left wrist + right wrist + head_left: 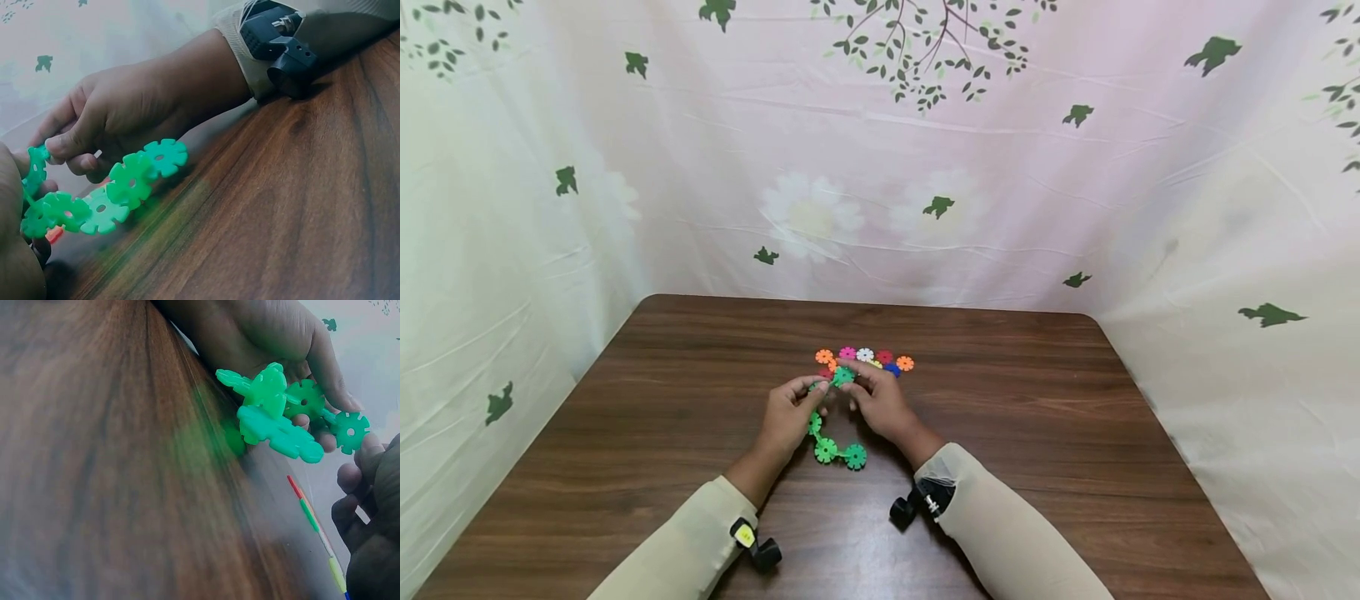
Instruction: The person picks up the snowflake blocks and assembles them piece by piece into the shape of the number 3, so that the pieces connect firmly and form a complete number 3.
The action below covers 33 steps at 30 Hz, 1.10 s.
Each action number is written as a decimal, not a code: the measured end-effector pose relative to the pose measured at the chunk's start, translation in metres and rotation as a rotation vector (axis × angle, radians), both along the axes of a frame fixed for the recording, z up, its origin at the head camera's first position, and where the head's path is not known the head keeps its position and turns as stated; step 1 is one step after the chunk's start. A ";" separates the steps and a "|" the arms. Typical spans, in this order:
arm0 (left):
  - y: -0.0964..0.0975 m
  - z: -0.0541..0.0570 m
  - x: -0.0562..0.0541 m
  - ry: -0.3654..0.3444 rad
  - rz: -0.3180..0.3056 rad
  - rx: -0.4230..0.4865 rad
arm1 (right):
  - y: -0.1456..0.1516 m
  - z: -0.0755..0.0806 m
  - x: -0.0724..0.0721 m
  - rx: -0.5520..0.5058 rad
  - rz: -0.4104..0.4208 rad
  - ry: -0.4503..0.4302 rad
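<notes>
A chain of several green flower-shaped plastic discs (826, 451), slotted edge to edge, hangs in a curve from my left hand (792, 414). The thumb and fingers of that hand pinch the chain near its upper end. My right hand (883, 404) pinches the teal-green end disc (843, 377) between thumb and fingers. In the left wrist view the discs (131, 182) run out to the right below the right hand (125, 112). The right wrist view shows the left hand (269, 337) behind the chain and the end disc (350, 432) at the right fingertips.
Loose flower discs lie behind the hands, among them a white disc (865, 354), a pink disc (847, 353) and an orange disc (905, 363). The brown wooden table (1037, 400) is bordered by a printed cloth (865, 150). Small black cameras sit on both sleeves.
</notes>
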<state>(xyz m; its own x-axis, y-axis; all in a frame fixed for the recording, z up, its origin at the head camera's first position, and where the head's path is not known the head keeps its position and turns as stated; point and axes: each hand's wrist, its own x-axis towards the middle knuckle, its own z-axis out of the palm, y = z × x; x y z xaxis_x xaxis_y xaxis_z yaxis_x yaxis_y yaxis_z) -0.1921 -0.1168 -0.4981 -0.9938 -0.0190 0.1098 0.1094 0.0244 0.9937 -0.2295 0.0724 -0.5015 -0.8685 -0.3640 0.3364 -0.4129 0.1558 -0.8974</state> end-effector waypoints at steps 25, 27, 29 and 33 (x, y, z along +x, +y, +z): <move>0.000 -0.004 -0.001 0.008 -0.018 0.012 | 0.000 0.001 0.001 0.082 0.019 0.015; 0.000 -0.003 0.000 0.016 -0.014 0.016 | 0.000 0.001 0.000 0.098 0.016 0.037; 0.000 -0.003 0.000 0.022 -0.006 0.026 | 0.000 0.001 0.000 0.112 0.011 0.071; 0.001 -0.003 -0.002 0.034 0.017 0.056 | 0.000 -0.002 -0.003 0.162 -0.010 0.167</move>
